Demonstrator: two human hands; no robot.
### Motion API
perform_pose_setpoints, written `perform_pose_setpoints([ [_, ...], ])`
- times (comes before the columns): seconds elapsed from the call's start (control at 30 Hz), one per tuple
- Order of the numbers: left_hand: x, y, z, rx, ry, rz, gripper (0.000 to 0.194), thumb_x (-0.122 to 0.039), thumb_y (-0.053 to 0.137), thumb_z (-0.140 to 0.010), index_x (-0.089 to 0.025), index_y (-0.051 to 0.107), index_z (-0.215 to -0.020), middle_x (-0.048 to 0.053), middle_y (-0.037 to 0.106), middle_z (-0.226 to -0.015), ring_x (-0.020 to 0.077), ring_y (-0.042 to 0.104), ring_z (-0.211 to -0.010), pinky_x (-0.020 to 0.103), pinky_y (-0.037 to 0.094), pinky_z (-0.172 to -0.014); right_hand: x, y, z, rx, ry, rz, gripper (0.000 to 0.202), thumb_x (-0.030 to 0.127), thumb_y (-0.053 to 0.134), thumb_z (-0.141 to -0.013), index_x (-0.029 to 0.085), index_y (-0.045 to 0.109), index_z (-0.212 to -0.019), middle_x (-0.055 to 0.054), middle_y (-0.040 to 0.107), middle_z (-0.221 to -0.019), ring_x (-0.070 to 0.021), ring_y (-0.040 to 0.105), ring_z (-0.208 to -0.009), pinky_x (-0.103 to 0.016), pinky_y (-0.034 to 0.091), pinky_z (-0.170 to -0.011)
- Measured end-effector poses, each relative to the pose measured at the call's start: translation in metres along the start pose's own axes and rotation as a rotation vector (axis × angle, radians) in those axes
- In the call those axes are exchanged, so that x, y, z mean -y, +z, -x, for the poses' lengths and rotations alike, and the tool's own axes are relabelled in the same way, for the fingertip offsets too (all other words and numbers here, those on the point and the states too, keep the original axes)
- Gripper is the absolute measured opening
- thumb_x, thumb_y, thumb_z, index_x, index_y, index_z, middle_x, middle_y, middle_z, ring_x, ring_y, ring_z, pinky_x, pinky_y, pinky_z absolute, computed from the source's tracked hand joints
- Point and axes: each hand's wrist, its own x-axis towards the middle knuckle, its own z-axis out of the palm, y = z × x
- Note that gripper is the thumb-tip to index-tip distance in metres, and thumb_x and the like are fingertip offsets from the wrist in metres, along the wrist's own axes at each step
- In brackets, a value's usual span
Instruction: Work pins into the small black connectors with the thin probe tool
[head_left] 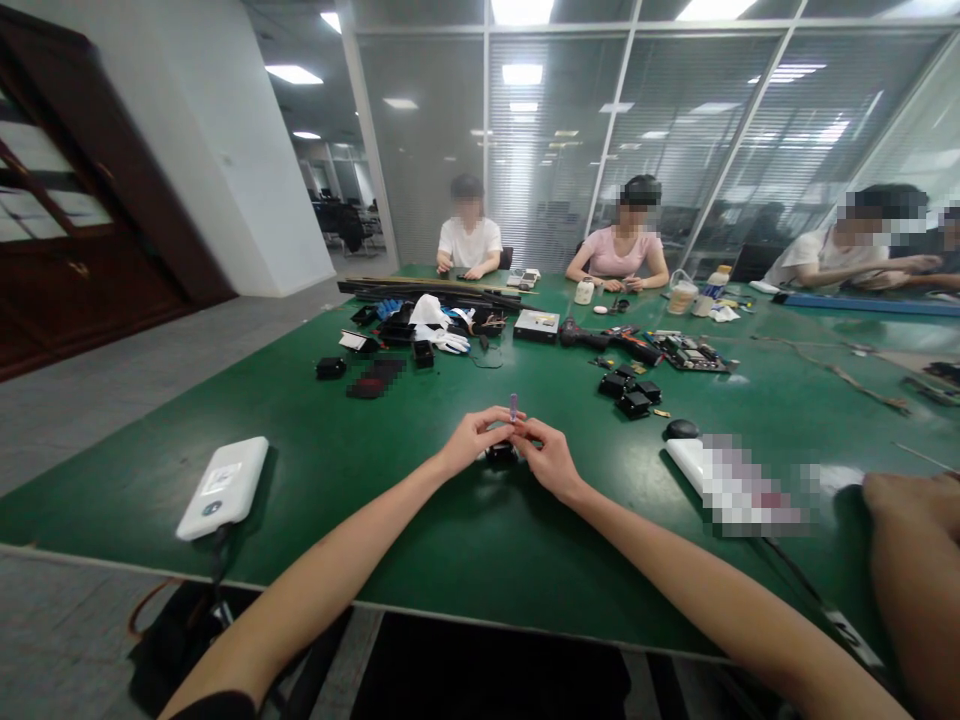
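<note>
My left hand [474, 438] and my right hand [549, 458] meet over the middle of the green table [420, 540]. A small purplish, see-through stick [514, 404] stands upright between their fingertips; its lower end is hidden. Both hands have thumb and fingers closed in a pinch around it, though which one bears it is hard to make out. Just below the fingers lies a small black box-like part [501, 454], partly covered by them. Whether the stick touches this black part I cannot tell.
Several black boxes [634, 400] sit to the right, near a computer mouse [681, 430]. Behind are a power drill [581, 335], a circuit board [694, 352] and white gloves [442, 338]. White power banks [225, 488] lie on both sides. A neighbour's arm [915, 560] rests at right; others sit opposite.
</note>
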Motion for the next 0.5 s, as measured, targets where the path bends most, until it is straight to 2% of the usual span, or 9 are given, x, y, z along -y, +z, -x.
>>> perform_pose_setpoints([
  [0.17, 0.008, 0.002, -0.002, -0.083, -0.037, 0.034, 0.031, -0.043, 0.080, -0.079, -0.015, 0.069, -0.084, 0.011, 0.069, -0.116, 0.0239, 0.063, -0.115, 0.041, 0.046, -0.106, 0.004, 0.000, 0.002, 0.045, 0.016, -0.004, 0.024, 0.037, 0.058, -0.097, 0.021, 0.075, -0.092, -0.005, 0.067, -0.086, -0.0193, 0.061, -0.078, -0.029, 0.048, -0.069],
  [0.3, 0.010, 0.007, -0.003, -0.121, -0.056, 0.073, 0.035, -0.041, 0.084, -0.074, -0.015, 0.061, -0.075, 0.009, 0.071, -0.108, 0.0224, 0.064, -0.109, 0.041, 0.046, -0.105, 0.003, 0.000, 0.003, 0.041, 0.062, -0.040, 0.025, 0.042, 0.065, -0.093, 0.021, 0.071, -0.103, -0.004, 0.070, -0.092, -0.0180, 0.061, -0.076, -0.027, 0.049, -0.067],
  [0.4, 0.009, 0.010, -0.002, -0.141, -0.077, 0.107, 0.036, -0.040, 0.085, -0.072, -0.015, 0.060, -0.076, 0.008, 0.071, -0.109, 0.0219, 0.065, -0.107, 0.040, 0.048, -0.102, -0.001, 0.000, 0.004, 0.003, 0.076, -0.034, 0.025, 0.044, 0.068, -0.090, 0.019, 0.069, -0.093, -0.003, 0.070, -0.086, -0.0174, 0.060, -0.074, -0.028, 0.050, -0.069],
  [0.5, 0.007, 0.010, -0.001, -0.126, -0.071, 0.089, 0.031, -0.040, 0.083, -0.075, -0.016, 0.067, -0.085, 0.009, 0.071, -0.114, 0.0230, 0.065, -0.111, 0.040, 0.047, -0.104, -0.006, 0.000, 0.003, -0.018, 0.078, -0.021, 0.024, 0.044, 0.067, -0.090, 0.020, 0.068, -0.087, -0.003, 0.069, -0.082, -0.0185, 0.060, -0.075, -0.029, 0.050, -0.071],
])
